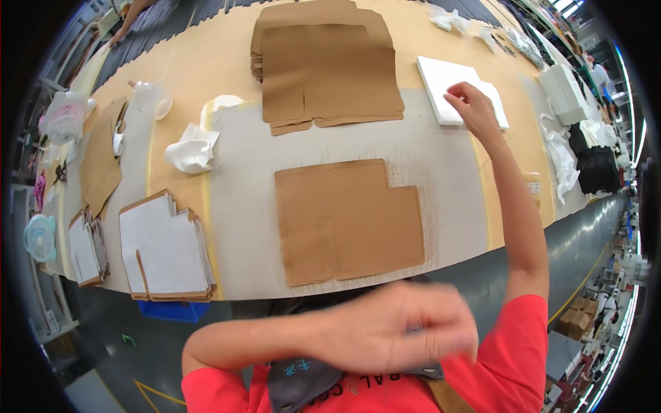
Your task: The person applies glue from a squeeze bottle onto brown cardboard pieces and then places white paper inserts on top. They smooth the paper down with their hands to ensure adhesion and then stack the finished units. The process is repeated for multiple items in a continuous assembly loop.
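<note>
Brown panel point(351, 224): my landmark, lying flat.
Left hand point(410, 330): below the panel, blurred; I can't tell its grip.
White sheets point(435, 79): beyond the panel, rightward, partly covered.
Right hand point(475, 107): over those sheets, fingers curled; pinching, I can't tell.

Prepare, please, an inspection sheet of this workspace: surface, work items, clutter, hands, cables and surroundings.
Surface: table with a grey mat, streaked beside the panel.
Work items: brown panel flat on the mat; brown stack beyond it; white pad to the right.
Clutter: crumpled tissue and bottle, left side.
Hands: right hand at the white pad, fingers curled, contact unclear; left hand blurred, before the torso.
Cables: nothing seen.
Surroundings: another person's arm, far left; boxes, lower right.
</note>
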`<state>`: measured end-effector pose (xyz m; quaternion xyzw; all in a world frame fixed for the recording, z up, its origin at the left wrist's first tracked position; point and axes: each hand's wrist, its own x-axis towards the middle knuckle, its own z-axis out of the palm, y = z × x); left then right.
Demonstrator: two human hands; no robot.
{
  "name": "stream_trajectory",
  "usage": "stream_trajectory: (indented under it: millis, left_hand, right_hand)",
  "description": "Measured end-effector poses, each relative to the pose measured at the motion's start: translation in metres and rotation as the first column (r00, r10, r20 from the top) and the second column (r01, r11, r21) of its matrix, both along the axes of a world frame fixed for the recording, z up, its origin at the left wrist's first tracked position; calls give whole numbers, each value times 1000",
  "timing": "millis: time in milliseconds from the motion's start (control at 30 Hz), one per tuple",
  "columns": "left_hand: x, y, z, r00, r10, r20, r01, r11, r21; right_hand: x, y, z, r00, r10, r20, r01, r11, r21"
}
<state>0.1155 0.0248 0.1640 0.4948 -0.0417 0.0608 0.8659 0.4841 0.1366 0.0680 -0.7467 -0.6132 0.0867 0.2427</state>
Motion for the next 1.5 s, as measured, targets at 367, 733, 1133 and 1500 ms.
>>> stream_trajectory:
  millis: [367,733,1133,1500]
  left_hand:
    - [79,132,-111,720,665,199,-419,188,889]
    - [171,188,-142,678,690,253,-262,-96,960]
    - [196,196,-154,712,667,219,-114,-197,974]
    - [205,197,-158,643,682,348,-187,-300,935]
  right_hand:
    - [-8,61,-9,976,-10,219,88,933,-348]
    - [1,58,-4,991,-93,-100,53,937,-346]
    - [13,51,-13,960,-112,-256,26,948,-318]
    - [27,43,-19,830,-206,-518,40,949,-313]
